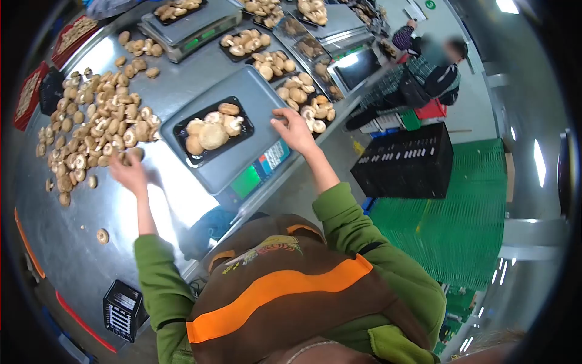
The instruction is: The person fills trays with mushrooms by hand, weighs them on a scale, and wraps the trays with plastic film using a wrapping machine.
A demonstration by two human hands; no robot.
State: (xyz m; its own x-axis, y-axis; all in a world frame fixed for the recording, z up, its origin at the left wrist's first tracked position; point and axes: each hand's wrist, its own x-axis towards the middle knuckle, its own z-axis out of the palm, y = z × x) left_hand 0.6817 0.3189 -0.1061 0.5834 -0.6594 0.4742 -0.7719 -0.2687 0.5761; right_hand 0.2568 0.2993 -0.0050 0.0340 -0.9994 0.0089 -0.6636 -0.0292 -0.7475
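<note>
Head view: nearest, the left hand (128, 173) curls at the near edge of the loose mushroom pile (91, 121) on the steel table (66, 242); I cannot tell if it has pinched one. Farther right, the right hand (295, 130) rests loosely open on the scale platform (254, 91), holding nothing. Between them the black tray (180, 130) sits on the platform, its long axis running near-left to far-right. Its mushrooms are probably light, soft and easily bruised; the thin tray likely flexes, so both short ends suit gripping.

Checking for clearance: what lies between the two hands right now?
Head view: the scale platform, carrying a black tray of mushrooms, lies between the left hand and the right hand.
</note>
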